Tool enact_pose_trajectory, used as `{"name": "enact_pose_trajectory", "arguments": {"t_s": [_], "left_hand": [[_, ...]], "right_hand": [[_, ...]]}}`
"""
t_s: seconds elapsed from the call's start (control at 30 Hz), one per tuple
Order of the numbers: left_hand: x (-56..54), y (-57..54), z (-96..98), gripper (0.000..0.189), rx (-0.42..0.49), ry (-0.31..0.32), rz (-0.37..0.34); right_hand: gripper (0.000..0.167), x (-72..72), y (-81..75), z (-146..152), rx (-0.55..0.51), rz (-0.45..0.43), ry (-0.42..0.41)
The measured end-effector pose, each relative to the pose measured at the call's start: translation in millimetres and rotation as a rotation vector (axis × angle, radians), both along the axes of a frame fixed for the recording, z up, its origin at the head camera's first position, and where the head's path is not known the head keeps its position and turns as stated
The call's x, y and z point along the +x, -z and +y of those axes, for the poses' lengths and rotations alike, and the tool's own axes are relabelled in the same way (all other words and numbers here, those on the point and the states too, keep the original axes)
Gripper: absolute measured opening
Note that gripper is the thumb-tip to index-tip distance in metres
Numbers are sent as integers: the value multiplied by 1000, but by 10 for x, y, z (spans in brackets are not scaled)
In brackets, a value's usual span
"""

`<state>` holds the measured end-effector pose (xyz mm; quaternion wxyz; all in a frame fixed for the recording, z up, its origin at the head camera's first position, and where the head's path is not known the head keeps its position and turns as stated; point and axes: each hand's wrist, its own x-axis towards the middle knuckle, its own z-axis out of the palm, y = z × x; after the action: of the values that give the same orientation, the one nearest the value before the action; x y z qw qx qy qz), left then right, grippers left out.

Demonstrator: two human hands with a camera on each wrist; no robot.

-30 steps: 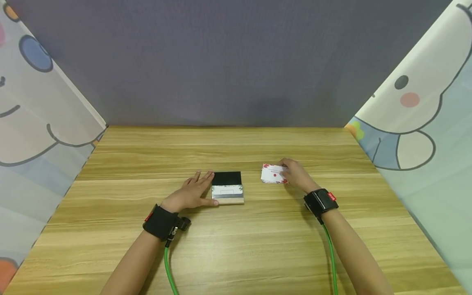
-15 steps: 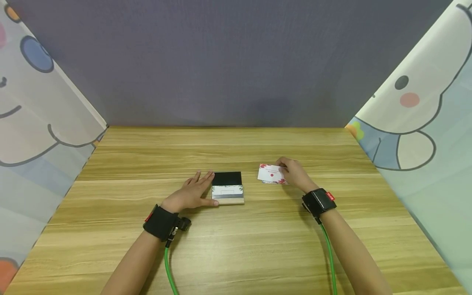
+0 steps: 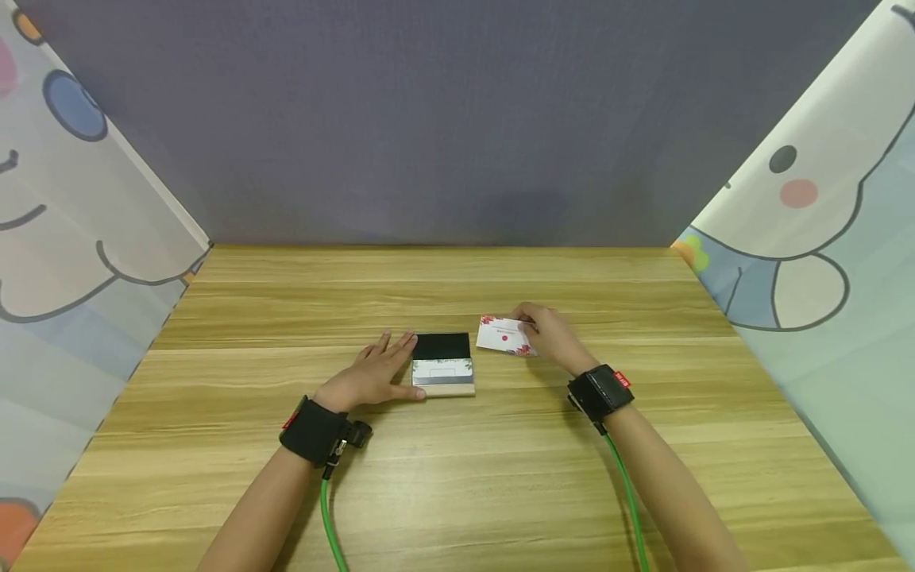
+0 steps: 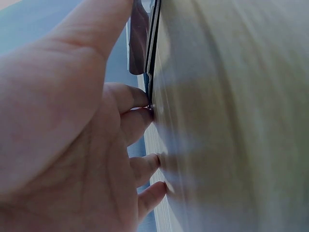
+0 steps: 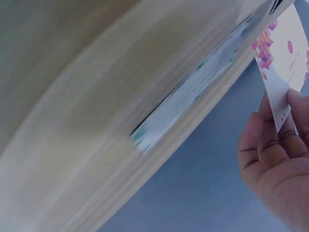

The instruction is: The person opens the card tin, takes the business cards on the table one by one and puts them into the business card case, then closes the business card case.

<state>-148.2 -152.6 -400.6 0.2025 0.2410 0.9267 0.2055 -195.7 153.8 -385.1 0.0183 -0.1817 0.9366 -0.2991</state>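
Note:
An opened card case (image 3: 442, 348) lies on the table, its far half black. A white card with green leaf prints and a grey band shows in its near half, above a pale edge. My left hand (image 3: 372, 376) rests spread along the case's left side, thumb at the near corner. Its fingertips (image 4: 140, 116) meet the case's edge and the tabletop in the left wrist view. My right hand (image 3: 550, 338) pinches a white business card (image 3: 500, 335) with pink flower corners and a red dot, right of the case. In the right wrist view the card (image 5: 285, 58) stands tilted, clear of the table.
In the right wrist view a white strip with green-marked ends (image 5: 193, 87) lies flat on the wooden table (image 3: 457, 477). A grey panel (image 3: 457, 119) rises behind the table, with cartoon-printed sheets (image 3: 793, 199) at both sides. Green cables (image 3: 629, 500) trail from the wrist bands.
My right hand has moved left with the pinched card, bringing it near the case's right edge. The card has tilted slightly. The left hand and the case stay put.

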Motion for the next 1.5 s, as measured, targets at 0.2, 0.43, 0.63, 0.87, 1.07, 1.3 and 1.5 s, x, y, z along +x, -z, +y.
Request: {"name": "enact_pose_trajectory", "arguments": {"t_s": [0.2,0.43,0.63,0.87,1.07,1.3,1.5], "left_hand": [[-3,4,-2,94,-4,3,3],[-7,-3,-3,94,0,7,10],[-12,4,7,95,-18,0,7],[-24,20,13,96,-27,-11,6],[-23,23,7,97,-33,-9,-4],[-15,13,6,97,-27,-13,-14],[-18,19,9,98,-28,-15,-7]], "right_hand": [[18,12,-7,-191,-27,15,-49],[18,38,-40,-387,-52,-11,-90],[18,84,-68,-555,-80,18,-154],[19,134,-71,-725,-96,0,-180],[18,138,-12,-791,-92,-2,-191],[20,139,37,-838,-85,33,-194],[20,137,74,-857,-72,59,-189]]}}
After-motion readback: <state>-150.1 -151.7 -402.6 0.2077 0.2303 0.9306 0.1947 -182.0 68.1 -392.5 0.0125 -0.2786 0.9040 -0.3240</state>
